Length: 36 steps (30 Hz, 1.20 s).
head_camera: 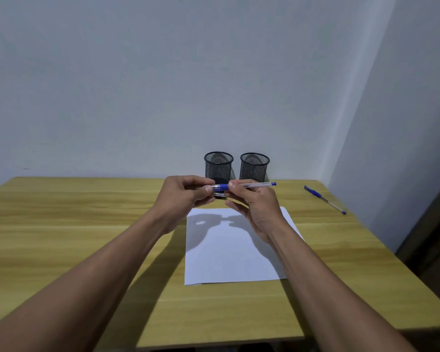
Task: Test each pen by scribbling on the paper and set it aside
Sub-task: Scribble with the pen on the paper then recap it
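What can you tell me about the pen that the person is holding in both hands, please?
The pen is a slim stick pen with a clear, plastic-looking barrel, a blue grip section and a blue end plug. It is held roughly level above the far edge of the paper, in front of two mesh cups. The right hand pinches it near the grip, plug end pointing right; the left hand closes on the tip end, hiding whether it is capped.

Two pens (pixel 249 185) (pixel 324 199), two mesh cups (pixel 218 165) (pixel 254 166), one paper (pixel 229 255)

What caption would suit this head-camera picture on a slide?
Both hands, left hand and right hand, hold a blue pen above blank paper; another pen lies aside.
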Each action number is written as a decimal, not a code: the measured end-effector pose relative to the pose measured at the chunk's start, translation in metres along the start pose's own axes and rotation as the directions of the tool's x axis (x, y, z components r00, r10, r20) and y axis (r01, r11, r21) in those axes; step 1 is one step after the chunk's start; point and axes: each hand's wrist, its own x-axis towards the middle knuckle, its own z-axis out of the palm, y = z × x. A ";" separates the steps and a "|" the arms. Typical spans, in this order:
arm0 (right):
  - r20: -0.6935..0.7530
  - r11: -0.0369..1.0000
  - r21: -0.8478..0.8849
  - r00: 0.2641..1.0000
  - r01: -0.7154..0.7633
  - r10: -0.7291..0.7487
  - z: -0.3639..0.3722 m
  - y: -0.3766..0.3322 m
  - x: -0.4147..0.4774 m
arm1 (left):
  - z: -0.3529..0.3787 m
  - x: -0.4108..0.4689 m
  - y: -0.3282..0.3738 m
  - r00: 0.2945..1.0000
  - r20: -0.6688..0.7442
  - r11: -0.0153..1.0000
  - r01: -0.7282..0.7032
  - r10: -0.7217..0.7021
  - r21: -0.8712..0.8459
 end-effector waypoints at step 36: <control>-0.264 0.485 -0.872 0.900 -0.068 -0.348 -0.209 -0.084 0.033 | 0.172 0.085 -0.046 0.959 0.257 0.640 -0.274 0.123 0.718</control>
